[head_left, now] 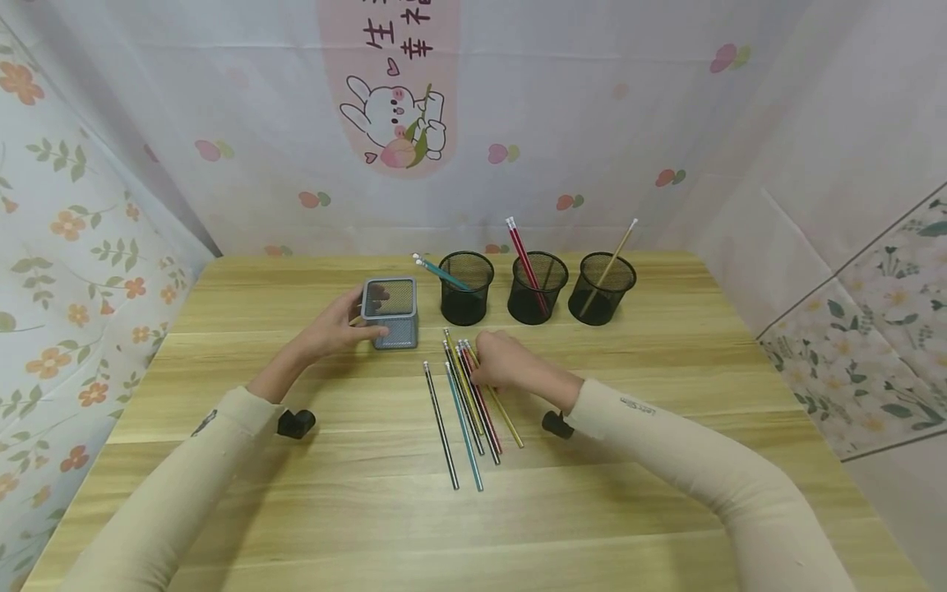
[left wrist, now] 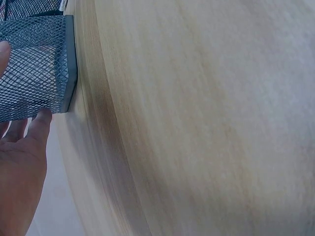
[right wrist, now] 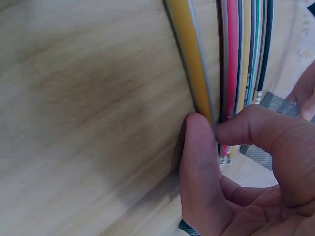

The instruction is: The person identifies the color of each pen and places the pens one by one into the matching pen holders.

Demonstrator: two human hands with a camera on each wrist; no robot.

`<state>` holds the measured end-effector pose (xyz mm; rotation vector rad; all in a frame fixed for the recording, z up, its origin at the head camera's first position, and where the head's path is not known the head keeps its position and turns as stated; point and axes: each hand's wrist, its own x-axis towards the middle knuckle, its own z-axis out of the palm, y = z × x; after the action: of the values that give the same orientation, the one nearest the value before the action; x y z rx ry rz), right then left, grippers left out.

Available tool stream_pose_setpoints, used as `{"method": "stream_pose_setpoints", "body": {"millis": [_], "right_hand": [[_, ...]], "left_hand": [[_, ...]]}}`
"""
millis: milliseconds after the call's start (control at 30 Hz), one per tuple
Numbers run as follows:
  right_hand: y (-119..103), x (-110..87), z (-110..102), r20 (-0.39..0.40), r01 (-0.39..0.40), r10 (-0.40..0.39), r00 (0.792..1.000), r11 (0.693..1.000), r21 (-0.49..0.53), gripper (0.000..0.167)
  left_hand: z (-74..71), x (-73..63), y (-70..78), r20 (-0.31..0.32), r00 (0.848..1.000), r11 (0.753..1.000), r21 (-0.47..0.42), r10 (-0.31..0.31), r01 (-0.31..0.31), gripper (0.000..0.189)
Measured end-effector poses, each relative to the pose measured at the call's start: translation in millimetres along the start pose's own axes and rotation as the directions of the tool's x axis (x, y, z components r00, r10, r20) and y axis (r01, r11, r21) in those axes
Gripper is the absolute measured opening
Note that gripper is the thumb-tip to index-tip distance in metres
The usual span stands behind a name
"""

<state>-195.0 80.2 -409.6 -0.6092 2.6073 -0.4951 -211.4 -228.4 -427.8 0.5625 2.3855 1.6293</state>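
My left hand (head_left: 342,326) holds a grey square mesh pencil holder (head_left: 390,331) by its left side, thumb at the front. Its fingers (left wrist: 40,125) press against the mesh wall in the left wrist view. With thumb and forefinger, my right hand (head_left: 505,360) pinches a yellow pencil (right wrist: 189,54) at the right edge of a loose group of pencils. Beside it lie a red pencil (right wrist: 231,64), a blue pencil (head_left: 464,427), a dark pencil (head_left: 441,427) and several others, their eraser ends toward the back. My right hand covers part of the yellow pencil's upper end.
Three round black mesh cups stand along the back: the left cup (head_left: 464,308) with blue pencils, the middle cup (head_left: 529,306) with red pencils, the right cup (head_left: 596,306) with a yellow pencil. A printed curtain (head_left: 473,189) hangs behind the wooden table (head_left: 355,510).
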Motion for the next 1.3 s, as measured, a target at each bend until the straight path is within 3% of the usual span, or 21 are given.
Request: {"method": "stream_pose_setpoints", "body": {"millis": [133,367,567,1000,1300], "right_hand": [[1.0,2.2,-1.9,0.014,-0.024,0.024,1.000,0.999,0.035,0.024],[11.3,1.2,-6.5,0.072,-0.036,0.033,0.997,0.998,0.049,0.042],[24.7,-6.7,-11.6,0.100,-0.049,0.040,0.994,0.995,0.083,0.047],[46.2,-29.4,-28.5,0.088,-0.018,0.004,0.996,0.987,0.157,0.021],[57.6,-39.6,-43.3,0.063,0.024,-0.038,0.997,0.975,0.219,0.015]], "left_hand": [[-0.3,0.7,-0.3,0.002,1.000,1.000,0.000,0.008,-0.008,0.065],[-0.2,0.8,-0.6,0.001,1.000,1.000,0.004,-0.004,0.004,0.066],[-0.2,0.4,0.5,-0.001,1.000,1.000,-0.008,-0.012,0.012,0.067],[0.2,0.4,1.1,-0.001,1.000,1.000,0.001,-0.004,0.004,0.067],[-0.5,0.4,-1.1,-0.003,1.000,1.000,0.023,0.001,-0.001,0.067]]}}
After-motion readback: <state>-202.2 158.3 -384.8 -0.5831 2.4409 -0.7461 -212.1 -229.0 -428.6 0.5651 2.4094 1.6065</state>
